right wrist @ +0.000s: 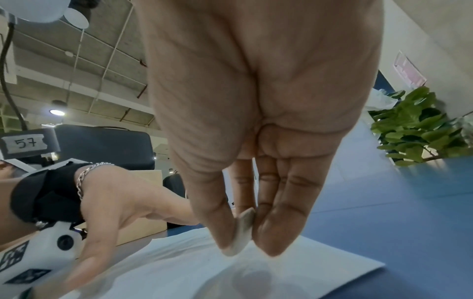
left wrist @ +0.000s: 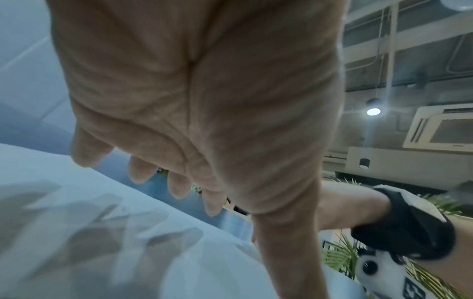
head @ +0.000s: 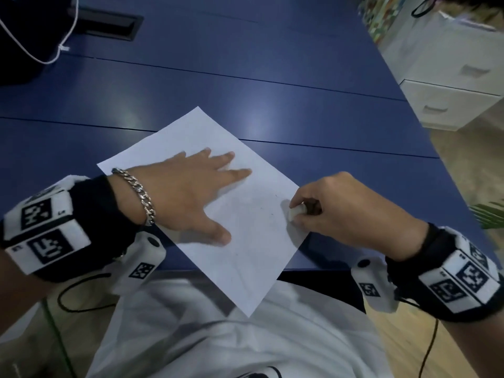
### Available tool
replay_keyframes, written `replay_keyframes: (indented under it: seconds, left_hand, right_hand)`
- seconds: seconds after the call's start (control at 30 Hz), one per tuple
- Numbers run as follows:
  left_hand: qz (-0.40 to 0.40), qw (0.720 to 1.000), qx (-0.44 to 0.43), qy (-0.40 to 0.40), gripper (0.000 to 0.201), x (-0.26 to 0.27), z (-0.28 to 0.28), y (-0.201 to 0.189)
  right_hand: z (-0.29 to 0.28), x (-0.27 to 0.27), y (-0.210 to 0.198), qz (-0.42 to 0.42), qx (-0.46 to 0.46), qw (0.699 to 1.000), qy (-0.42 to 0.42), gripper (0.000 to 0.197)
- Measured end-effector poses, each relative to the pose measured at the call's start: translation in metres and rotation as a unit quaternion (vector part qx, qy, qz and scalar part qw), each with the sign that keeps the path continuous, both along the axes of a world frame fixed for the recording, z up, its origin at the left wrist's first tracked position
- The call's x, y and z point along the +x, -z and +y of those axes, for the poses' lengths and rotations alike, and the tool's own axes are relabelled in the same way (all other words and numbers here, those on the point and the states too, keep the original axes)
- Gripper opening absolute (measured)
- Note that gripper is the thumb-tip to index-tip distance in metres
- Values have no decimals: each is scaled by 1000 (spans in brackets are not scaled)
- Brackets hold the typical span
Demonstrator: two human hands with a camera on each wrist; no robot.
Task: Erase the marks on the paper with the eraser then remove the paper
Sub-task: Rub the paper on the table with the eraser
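A white sheet of paper (head: 253,241) lies at an angle on the blue table (head: 245,77), its near corner hanging over the front edge. My left hand (head: 188,192) is spread flat on the sheet, fingers straight, palm down (left wrist: 192,101). My right hand (head: 335,211) pinches a small white eraser (head: 296,212) between thumb and fingers at the paper's right edge. In the right wrist view the eraser (right wrist: 242,232) sits just above the paper (right wrist: 192,269), or touches it. A few faint dark marks (head: 272,211) show left of the eraser.
A black recessed cable slot (head: 109,23) and a white cord (head: 41,50) lie at the table's far left. White drawers (head: 450,85) stand on the right past the table's edge. A green plant (right wrist: 414,125) stands further right.
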State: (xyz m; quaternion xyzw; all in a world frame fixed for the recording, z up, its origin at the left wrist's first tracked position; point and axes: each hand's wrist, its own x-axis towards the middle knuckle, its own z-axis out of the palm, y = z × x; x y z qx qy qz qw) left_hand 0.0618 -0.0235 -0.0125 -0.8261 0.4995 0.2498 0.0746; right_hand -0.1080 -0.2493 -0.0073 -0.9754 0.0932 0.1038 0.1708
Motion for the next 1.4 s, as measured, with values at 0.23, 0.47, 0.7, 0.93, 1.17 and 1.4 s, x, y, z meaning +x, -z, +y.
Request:
replay_keyframes:
  seconds: [0.23, 0.47, 0.7, 0.93, 1.17, 1.4]
  left_hand:
    - [-15, 999, 36, -9, 135, -8, -15, 26]
    - [-20, 999, 35, -32, 133, -12, -18, 35]
    - [-27, 999, 27, -30, 132, -12, -16, 35]
    - [-34, 999, 28, -26, 132, -13, -16, 37]
    - [-30, 999, 33, -28, 131, -13, -16, 36]
    - [-39, 998, 41, -25, 130, -14, -15, 33]
  right_hand:
    - [18, 22, 7, -55, 22, 998, -13, 16]
    - [44, 36, 16, -37, -36, 999, -11, 22]
    - [47, 42, 9, -12, -52, 997, -58, 22]
    - [66, 33, 8, 9, -35, 993, -111, 21]
    - [48, 51, -1, 10, -88, 994, -61, 27]
    - [41, 55, -3, 25, -79, 995, -54, 27]
